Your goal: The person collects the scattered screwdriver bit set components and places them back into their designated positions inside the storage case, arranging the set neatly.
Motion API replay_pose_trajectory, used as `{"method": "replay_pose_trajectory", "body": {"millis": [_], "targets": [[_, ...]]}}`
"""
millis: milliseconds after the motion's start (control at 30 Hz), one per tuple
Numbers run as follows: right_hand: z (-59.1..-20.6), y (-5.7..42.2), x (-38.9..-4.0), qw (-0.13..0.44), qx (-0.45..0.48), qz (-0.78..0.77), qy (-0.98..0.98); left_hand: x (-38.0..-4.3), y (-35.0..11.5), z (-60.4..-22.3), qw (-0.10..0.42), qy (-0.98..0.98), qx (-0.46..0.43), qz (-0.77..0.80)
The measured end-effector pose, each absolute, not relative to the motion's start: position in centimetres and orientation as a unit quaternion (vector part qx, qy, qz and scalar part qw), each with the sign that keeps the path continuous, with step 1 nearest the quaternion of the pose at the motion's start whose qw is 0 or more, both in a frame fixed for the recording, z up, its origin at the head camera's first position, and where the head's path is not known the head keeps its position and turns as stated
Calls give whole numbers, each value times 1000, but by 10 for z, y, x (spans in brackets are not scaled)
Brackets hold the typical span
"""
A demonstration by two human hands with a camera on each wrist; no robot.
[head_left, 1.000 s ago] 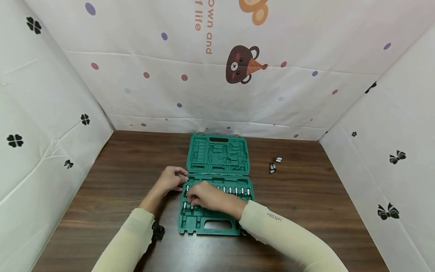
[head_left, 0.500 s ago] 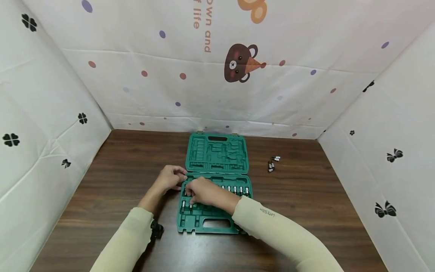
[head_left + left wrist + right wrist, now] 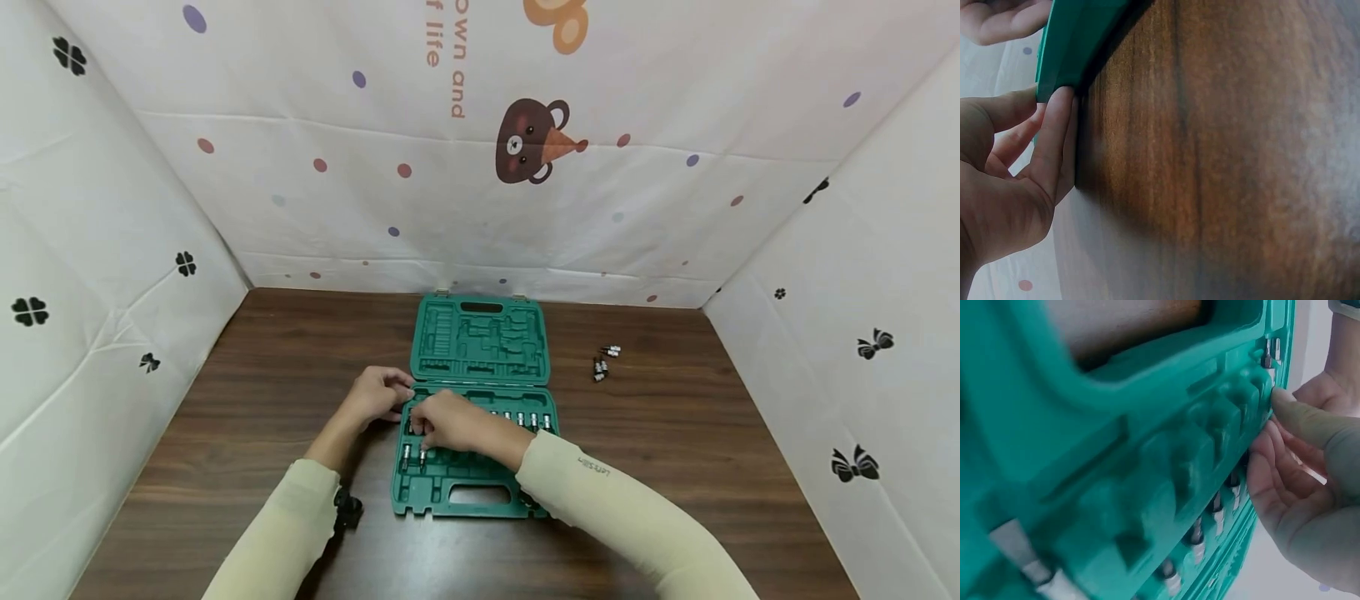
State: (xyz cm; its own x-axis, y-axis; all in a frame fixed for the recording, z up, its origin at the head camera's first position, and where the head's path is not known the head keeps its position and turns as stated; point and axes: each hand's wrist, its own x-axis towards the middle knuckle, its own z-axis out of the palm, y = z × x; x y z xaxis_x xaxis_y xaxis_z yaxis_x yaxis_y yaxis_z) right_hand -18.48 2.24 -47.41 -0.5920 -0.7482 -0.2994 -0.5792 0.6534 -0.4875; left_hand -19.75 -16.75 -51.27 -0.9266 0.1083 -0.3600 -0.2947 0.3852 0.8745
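A green tool case point(image 3: 431, 492) lies open on the table, its lid point(image 3: 450, 346) folded back. My left hand point(image 3: 377, 393) grips the case's left edge near the hinge; in the left wrist view thumb and fingers pinch the green corner point(image 3: 1063, 69). Over the case's left part, my right hand point(image 3: 450, 421) has its thumb at the end of a bit socket point(image 3: 422, 457) in the lower row. Another bit socket point(image 3: 406, 457) lies to its left. In the right wrist view, the bit socket point(image 3: 1267, 356) sits in its slot at the thumb tip. My right fingers hide part of the upper row.
Several bit sockets point(image 3: 534, 421) fill the upper row toward the right. On the wooden table point(image 3: 675, 433), several loose bit sockets point(image 3: 601, 369) lie right of the case. Printed white cloth point(image 3: 337, 208) encloses the table's back and sides.
My right hand has shifted slightly up and left, and more of the second lower-row bit socket shows below the thumb. My left hand stays on the case edge.
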Motion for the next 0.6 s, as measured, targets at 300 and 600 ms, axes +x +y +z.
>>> {"method": "replay_pose_trajectory", "body": {"millis": [300, 600], "targets": [[-467, 55, -189, 221, -381, -265, 858, -199, -166, -513, 180, 810, -62, 555], [-461, 106, -194, 174, -338, -346, 858, -197, -165, -513, 182, 807, -76, 557]]}}
